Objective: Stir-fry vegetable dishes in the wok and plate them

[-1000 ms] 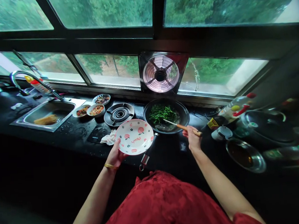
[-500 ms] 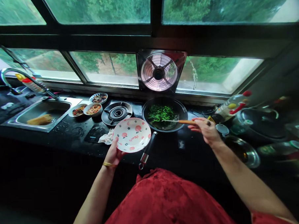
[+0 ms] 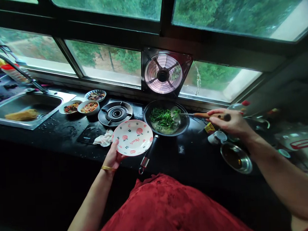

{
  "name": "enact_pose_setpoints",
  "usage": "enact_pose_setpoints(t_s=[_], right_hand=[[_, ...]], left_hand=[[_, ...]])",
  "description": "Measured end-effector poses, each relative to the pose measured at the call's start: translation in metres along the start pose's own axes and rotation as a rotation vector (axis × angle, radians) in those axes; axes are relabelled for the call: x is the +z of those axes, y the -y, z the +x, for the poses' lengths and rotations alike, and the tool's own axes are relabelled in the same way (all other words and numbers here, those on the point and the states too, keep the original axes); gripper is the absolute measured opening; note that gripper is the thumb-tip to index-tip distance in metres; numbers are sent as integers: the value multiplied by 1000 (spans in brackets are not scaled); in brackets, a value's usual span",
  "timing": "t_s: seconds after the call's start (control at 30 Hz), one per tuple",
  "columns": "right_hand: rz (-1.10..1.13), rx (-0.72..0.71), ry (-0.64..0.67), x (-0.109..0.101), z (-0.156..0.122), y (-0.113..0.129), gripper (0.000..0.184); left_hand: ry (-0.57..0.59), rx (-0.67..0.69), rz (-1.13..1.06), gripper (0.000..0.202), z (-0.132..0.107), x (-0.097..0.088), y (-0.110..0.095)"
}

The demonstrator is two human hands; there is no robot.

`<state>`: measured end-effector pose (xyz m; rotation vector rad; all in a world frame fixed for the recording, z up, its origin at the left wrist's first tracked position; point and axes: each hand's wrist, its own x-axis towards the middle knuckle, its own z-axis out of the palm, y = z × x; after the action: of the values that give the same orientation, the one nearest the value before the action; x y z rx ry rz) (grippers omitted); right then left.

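Observation:
My left hand [image 3: 114,155] grips the left rim of a white plate [image 3: 133,138] printed with peaches and small flowers. The plate is tilted toward me, just in front of the pan, with nothing on it. My right hand [image 3: 227,122] is wrapped round the wooden handle of a spatula [image 3: 200,115]. Its metal head is in the black frying pan [image 3: 187,123], at the right side of the chopped green vegetables [image 3: 162,117]. Some liquid shows at the bottom of the pan. The pan's handle [image 3: 148,156] points toward me, partly behind the plate.
Left of the pan is a gas burner [image 3: 115,113], with a crumpled white cloth [image 3: 104,138] in front. Several bowls of food [image 3: 88,107] stand beside the sink [image 3: 29,124]. At right are a lidded jar [image 3: 217,137] and a metal bowl [image 3: 236,158]. A fan [image 3: 163,74] sits in the window.
My right hand has moved right and slightly up, and the spatula's head now shows at the right of the greens. The greens have shifted. The view has turned a little; the plate stays held.

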<state>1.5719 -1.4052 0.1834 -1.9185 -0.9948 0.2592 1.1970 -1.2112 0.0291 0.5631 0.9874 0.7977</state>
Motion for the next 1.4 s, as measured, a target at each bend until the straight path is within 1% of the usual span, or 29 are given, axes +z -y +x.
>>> enact_pose_setpoints(t_s=[0.03, 0.1, 0.2, 0.27, 0.3, 0.33, 0.4, 0.5, 0.57, 0.6, 0.67, 0.77, 0.83, 0.97, 1.03, 1.07, 1.1, 1.13, 1.17, 1.23, 1.33, 1.37, 1.4], right_hand=[[-98, -66, 30, 3, 4, 2, 16], [-257, -204, 90, 15, 15, 2, 17], [-290, -332, 180, 44, 29, -8, 19], [-280, -362, 289, 58, 31, -13, 20], [-273, -362, 345, 60, 30, -14, 21], [-264, -354, 394, 60, 26, -13, 21], [-227, -327, 445, 48, 17, -6, 21], [-208, -315, 429, 20, 8, 8, 25], [-242, -322, 387, 6, 11, 12, 28], [-262, -309, 361, 4, 14, 11, 29], [-282, -248, 291, 5, 24, 5, 27], [-250, -94, 182, 10, 38, -14, 18], [-130, 21, 137, 6, 44, -31, 14], [215, 237, 46, -23, 51, -66, 10], [316, 340, 0, -35, 52, -84, 9], [358, 389, -22, -36, 50, -92, 10], [400, 437, -39, -33, 47, -100, 10], [443, 476, -57, -26, 42, -106, 9], [487, 500, -74, -14, 35, -112, 7], [564, 506, -95, 20, 16, -118, 3], [627, 487, -86, 74, -21, -119, 20], [647, 490, -75, 87, -33, -117, 27], [681, 500, -29, 95, -44, -114, 32]], left_hand=[[-2, 0, 4, 49, 1, 0, 0], [1, 4, 7, 48, 1, 1, 1], [5, 2, 7, 47, 0, 2, 0], [-4, 0, 10, 47, -2, 2, -1], [-8, 1, 12, 48, -2, 2, -1], [-13, 3, 12, 48, -2, 2, -1], [-15, 8, 0, 48, -2, 1, -1], [-15, 7, -30, 48, 1, -1, -2], [-17, 10, -42, 49, 3, -1, -3], [-17, 14, -40, 48, 3, -1, -3], [-14, 18, -32, 48, 4, -1, -3], [-6, 3, -41, 50, 4, -3, -2], [0, -3, -59, 52, 3, -5, 0], [-6, 2, -73, 53, 0, -8, 3], [-23, 13, -68, 52, -2, -9, 3], [-31, 17, -64, 51, -2, -9, 3], [-38, 18, -61, 51, -2, -9, 3], [-42, 17, -60, 51, -2, -9, 3], [-44, 13, -62, 52, -2, -10, 3], [-42, 4, -66, 53, -1, -9, 3], [-30, 7, -55, 52, 1, -7, 1], [-28, 11, -48, 52, 1, -6, 1], [-27, 15, -38, 52, 1, -5, 0]])
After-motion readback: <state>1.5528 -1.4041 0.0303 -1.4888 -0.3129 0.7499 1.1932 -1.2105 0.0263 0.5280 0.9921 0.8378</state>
